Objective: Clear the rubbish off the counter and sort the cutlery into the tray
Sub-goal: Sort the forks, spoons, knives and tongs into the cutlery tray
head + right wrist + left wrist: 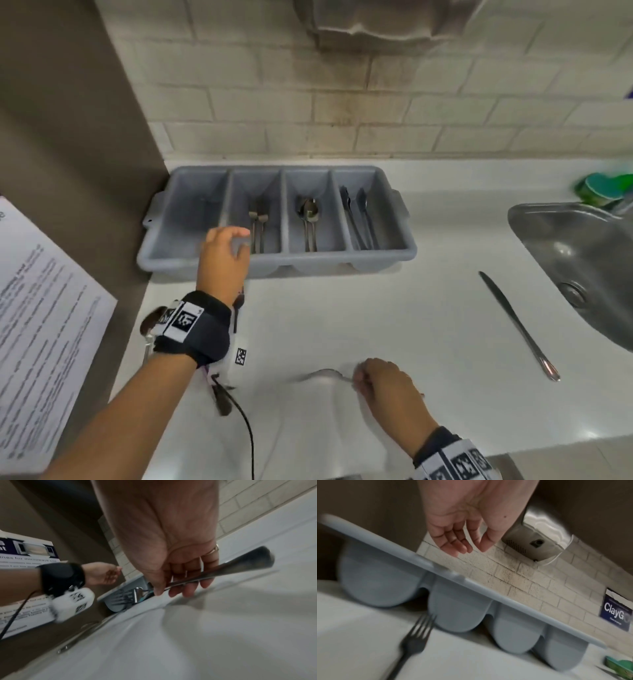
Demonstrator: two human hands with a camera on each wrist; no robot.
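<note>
a white counter (394,308) runs under a wall of pale bricks, with a steel sink (582,260) at the right. in the head view a grey cutlery tray (274,260) with four compartments stands at the back of the counter. its leftmost compartment looks empty, the second holds forks, the third spoons, the fourth dark utensils. the left hand (222,260) hovers over the front rim of the tray, fingers loose and holding nothing. the right hand (387,383) is low on the counter and pinches a metal spoon (325,374), which is blurred. a table knife (517,325) lies alone near the sink. a green sponge (603,188) sits behind the sink. a printed sheet (41,325) hangs on the brown panel at the left; its text is too blurred here.

in the left wrist view the left hand (464,524) is relaxed and empty above the tray (471,588). a dark fork (412,641) lies on the counter just in front of the tray. a blue label (615,614) on the wall reads "clayg", the rest cut off.

in the right wrist view the right hand (171,555) grips the spoon (228,568) by its handle with curled fingers. a ring is on one finger. the sheet (29,555) shows the words "for microwave use".
</note>
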